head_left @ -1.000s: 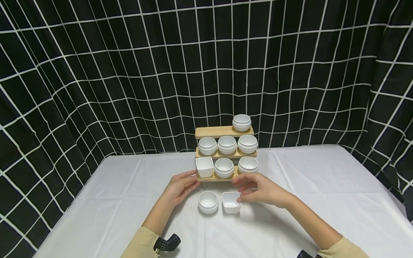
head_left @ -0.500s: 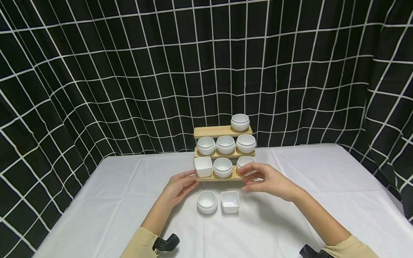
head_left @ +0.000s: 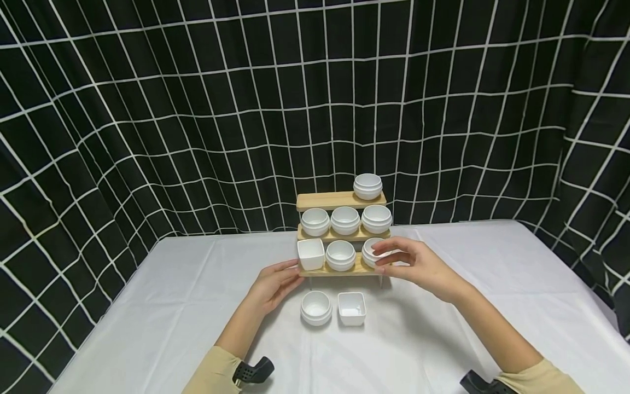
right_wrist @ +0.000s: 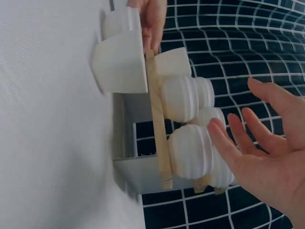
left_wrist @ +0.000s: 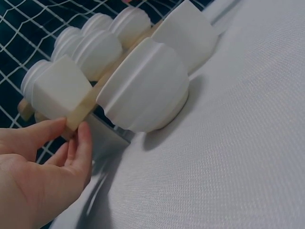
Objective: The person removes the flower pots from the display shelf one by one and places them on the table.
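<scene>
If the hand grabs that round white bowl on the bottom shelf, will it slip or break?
The round bowl looks glossy and hard, probably ceramic, so it may be slippery and could chip if dropped. Its ribbed sides might give the right hand some grip. It looks small, so probably light.

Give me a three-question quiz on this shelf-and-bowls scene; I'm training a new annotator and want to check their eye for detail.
1. True or false: the left hand touches the left end of the wooden rack's bottom shelf.
2. How many white dishes stand on the tablecloth in front of the rack?
3. Multiple choice: the right hand is nearest to
A. the lone bowl on the top shelf
B. the round bowl at the right end of the bottom shelf
C. the square dish on the bottom shelf

Key: 1 true; 2 two, a round bowl and a square dish; 3 B.
</scene>
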{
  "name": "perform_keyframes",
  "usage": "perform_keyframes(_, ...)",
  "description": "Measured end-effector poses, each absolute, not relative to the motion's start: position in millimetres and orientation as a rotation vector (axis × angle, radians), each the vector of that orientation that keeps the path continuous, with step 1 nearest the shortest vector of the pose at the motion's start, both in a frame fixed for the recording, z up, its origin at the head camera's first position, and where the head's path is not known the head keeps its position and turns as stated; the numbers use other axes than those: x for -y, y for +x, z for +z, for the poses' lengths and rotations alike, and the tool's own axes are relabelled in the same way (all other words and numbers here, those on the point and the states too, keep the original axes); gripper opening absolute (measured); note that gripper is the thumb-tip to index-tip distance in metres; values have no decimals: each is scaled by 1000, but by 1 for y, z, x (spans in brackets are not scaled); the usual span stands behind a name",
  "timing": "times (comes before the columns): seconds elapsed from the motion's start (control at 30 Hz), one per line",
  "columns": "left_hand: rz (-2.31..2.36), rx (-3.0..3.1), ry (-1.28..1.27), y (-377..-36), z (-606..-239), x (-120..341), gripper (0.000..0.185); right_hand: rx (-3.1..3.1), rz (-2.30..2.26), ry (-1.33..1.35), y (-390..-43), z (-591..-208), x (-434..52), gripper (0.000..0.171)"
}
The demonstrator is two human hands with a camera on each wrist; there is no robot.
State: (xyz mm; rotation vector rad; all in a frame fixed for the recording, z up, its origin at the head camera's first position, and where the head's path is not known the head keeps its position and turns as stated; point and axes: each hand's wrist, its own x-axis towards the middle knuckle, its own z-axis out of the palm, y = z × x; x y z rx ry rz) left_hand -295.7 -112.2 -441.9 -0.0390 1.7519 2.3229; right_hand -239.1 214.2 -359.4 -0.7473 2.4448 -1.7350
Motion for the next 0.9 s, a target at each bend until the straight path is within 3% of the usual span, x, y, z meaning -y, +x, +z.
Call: perform_keyframes(0.9, 2330, -1738, -35, -294, -440, 112, 45, -2506, -1742, -705, -261, -340, -218, 42)
